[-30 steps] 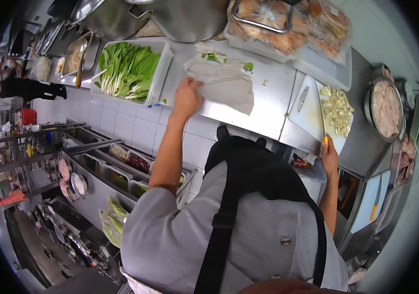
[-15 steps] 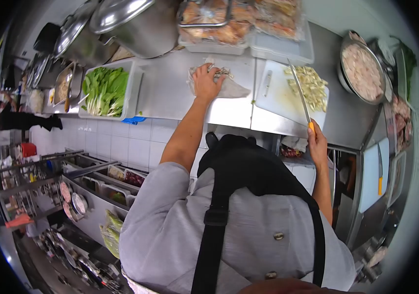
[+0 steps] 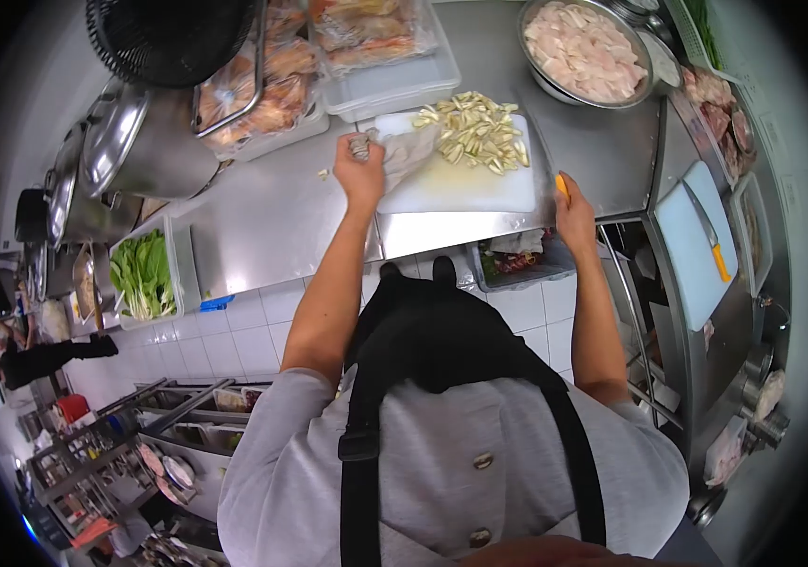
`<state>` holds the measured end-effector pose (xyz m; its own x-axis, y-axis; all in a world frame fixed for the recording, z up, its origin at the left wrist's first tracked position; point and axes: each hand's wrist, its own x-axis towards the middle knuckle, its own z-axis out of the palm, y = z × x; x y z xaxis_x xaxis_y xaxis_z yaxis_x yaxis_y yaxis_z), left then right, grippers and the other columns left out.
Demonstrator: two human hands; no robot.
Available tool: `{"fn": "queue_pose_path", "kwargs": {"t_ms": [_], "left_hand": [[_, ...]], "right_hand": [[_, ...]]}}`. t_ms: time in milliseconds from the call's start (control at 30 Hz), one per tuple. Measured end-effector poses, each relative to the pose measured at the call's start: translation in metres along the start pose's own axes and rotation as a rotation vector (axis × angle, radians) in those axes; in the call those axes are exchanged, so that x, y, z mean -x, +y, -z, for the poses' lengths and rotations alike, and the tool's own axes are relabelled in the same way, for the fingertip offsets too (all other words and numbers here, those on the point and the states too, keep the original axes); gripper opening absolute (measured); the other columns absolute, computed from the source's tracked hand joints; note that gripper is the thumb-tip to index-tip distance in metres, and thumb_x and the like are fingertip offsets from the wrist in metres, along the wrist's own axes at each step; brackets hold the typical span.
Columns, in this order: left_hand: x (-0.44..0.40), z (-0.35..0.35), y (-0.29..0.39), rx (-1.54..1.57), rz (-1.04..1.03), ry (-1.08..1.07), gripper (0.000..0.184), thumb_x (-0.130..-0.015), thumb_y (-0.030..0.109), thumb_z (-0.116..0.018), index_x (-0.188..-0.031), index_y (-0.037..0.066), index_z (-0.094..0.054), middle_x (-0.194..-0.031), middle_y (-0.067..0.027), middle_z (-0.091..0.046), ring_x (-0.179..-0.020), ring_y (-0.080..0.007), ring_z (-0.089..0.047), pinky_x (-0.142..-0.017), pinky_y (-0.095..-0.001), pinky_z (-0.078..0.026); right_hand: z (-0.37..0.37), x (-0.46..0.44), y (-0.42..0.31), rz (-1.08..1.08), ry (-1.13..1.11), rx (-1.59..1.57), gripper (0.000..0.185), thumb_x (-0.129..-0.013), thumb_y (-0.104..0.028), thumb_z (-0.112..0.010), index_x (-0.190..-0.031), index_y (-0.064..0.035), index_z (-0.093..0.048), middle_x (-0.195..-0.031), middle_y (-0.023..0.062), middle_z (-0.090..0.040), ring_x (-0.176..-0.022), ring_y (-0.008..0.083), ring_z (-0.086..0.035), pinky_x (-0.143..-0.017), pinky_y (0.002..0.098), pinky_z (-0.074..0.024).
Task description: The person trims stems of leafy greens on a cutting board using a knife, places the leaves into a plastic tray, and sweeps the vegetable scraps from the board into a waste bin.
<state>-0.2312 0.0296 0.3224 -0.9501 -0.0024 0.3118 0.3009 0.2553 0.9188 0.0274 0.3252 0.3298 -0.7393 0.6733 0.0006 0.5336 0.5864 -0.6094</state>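
Note:
My left hand (image 3: 360,178) is closed around a bunched, pale damp-looking cloth (image 3: 408,159). The cloth's loose end trails over the left side of a white cutting board (image 3: 460,194). A heap of chopped pale yellow-green vegetable pieces (image 3: 479,132) lies on the board's far half. To the right of the board, my right hand (image 3: 575,217) grips a knife by its yellow handle (image 3: 562,183). Its blade points away from me and is seen nearly edge-on, hard to make out against the steel counter.
Beyond the board stand bagged meat in plastic tubs (image 3: 276,85) and a steel bowl of pale sliced meat (image 3: 585,47). Leafy greens fill a bin (image 3: 144,274) at left. Another yellow-handled knife (image 3: 709,227) rests on a blue board (image 3: 697,274) at right. A person (image 3: 54,359) is far left.
My left hand has lifted the cloth from the counter and brought it to the board's left edge. The knife has moved from over the board to its right side. My view has shifted right.

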Motion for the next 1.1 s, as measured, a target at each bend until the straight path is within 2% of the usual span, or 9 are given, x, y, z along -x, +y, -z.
{"fn": "queue_pose_path", "kwargs": {"t_ms": [267, 367, 533, 733, 867, 900, 1000, 1033, 1100], "left_hand": [[0.022, -0.105, 0.032, 0.248, 0.144, -0.213, 0.016, -0.089, 0.01, -0.067, -0.1, 0.0, -0.07, -0.086, -0.0088, -0.073, -0.079, -0.0167, -0.066, -0.076, -0.0328, -0.053], [0.039, -0.119, 0.039, 0.254, 0.144, -0.243, 0.016, -0.09, 0.009, -0.067, -0.102, 0.0, -0.07, -0.089, -0.0093, -0.073, -0.081, -0.0176, -0.067, -0.077, -0.0327, -0.053], [0.052, -0.126, 0.047, 0.267, 0.169, -0.221, 0.014, -0.089, 0.007, -0.065, -0.1, -0.001, -0.068, -0.088, -0.0137, -0.073, -0.081, -0.0246, -0.069, -0.078, -0.0364, -0.053], [0.069, -0.133, 0.077, 0.33, 0.221, -0.344, 0.02, -0.092, 0.01, -0.068, -0.109, -0.001, -0.071, -0.096, -0.0099, -0.074, -0.088, -0.0191, -0.068, -0.08, -0.0345, -0.055], [0.113, -0.192, 0.083, 0.713, 0.613, -0.366, 0.029, -0.095, 0.018, -0.069, -0.117, -0.002, -0.07, -0.103, -0.0179, -0.075, -0.09, -0.0214, -0.071, -0.082, -0.0345, -0.056], [0.111, -0.195, 0.085, 0.835, 0.702, -0.362, 0.032, -0.096, 0.019, -0.068, -0.12, -0.002, -0.071, -0.106, -0.0192, -0.075, -0.091, -0.0226, -0.072, -0.082, -0.0342, -0.056], [0.087, -0.136, 0.082, 0.103, 0.23, -0.334, 0.036, -0.097, 0.02, -0.067, -0.125, -0.002, -0.07, -0.12, -0.0246, -0.072, -0.099, -0.0268, -0.073, -0.085, -0.0359, -0.056], [0.085, -0.115, 0.08, -0.058, 0.23, -0.288, 0.034, -0.098, 0.019, -0.064, -0.125, -0.001, -0.069, -0.11, -0.016, -0.074, -0.089, -0.0231, -0.071, -0.079, -0.0358, -0.057], [0.082, -0.083, 0.035, -0.371, -0.079, 0.103, 0.033, -0.095, 0.014, -0.063, -0.123, -0.002, -0.069, -0.113, -0.0206, -0.072, -0.09, -0.0296, -0.072, -0.081, -0.0384, -0.057]], "right_hand": [[-0.007, -0.076, 0.046, 0.051, 0.048, 0.322, 0.049, -0.097, -0.026, -0.065, -0.146, -0.0256, -0.056, -0.117, 0.0222, -0.064, -0.106, 0.0432, -0.063, -0.094, 0.0502, -0.0515], [0.0, -0.074, 0.029, 0.066, 0.231, 0.667, 0.049, -0.096, -0.025, -0.065, -0.144, -0.0217, -0.056, -0.12, 0.0213, -0.062, -0.108, 0.0426, -0.062, -0.095, 0.0501, -0.0505], [0.018, -0.062, 0.027, 0.086, 0.095, 0.315, 0.037, -0.093, -0.017, -0.064, -0.13, -0.0123, -0.065, -0.115, 0.0209, -0.067, -0.106, 0.0401, -0.064, -0.091, 0.0439, -0.0526], [0.024, -0.016, -0.04, -0.012, -0.192, -0.461, 0.05, -0.088, -0.02, -0.078, -0.135, -0.0072, -0.064, -0.123, 0.0171, -0.066, -0.114, 0.0254, -0.064, -0.091, 0.0374, -0.0545], [0.006, -0.026, -0.039, 0.38, -0.097, -0.521, 0.058, -0.083, -0.023, -0.085, -0.135, -0.0064, -0.065, -0.134, 0.0141, -0.063, -0.123, 0.0224, -0.06, -0.1, 0.0363, -0.0518], [-0.008, -0.047, -0.009, 0.215, -0.193, -0.514, 0.055, -0.085, -0.019, -0.081, -0.136, -0.0056, -0.064, -0.137, 0.0155, -0.062, -0.127, 0.0248, -0.059, -0.104, 0.0365, -0.0488], [-0.019, -0.121, 0.021, 0.132, -0.407, -0.575, 0.052, -0.086, -0.014, -0.075, -0.135, -0.0049, -0.063, -0.138, 0.0169, -0.062, -0.126, 0.0291, -0.061, -0.107, 0.0376, -0.047], [-0.024, -0.131, 0.01, 0.226, -0.421, -0.52, 0.052, -0.086, -0.015, -0.074, -0.136, -0.0057, -0.063, -0.141, 0.0174, -0.061, -0.127, 0.0305, -0.06, -0.107, 0.0378, -0.0465], [-0.013, -0.157, -0.02, 0.402, -0.377, -0.406, 0.053, -0.086, -0.016, -0.07, -0.137, -0.0073, -0.063, -0.145, 0.0185, -0.058, -0.13, 0.0333, -0.058, -0.109, 0.0381, -0.0454]]}}
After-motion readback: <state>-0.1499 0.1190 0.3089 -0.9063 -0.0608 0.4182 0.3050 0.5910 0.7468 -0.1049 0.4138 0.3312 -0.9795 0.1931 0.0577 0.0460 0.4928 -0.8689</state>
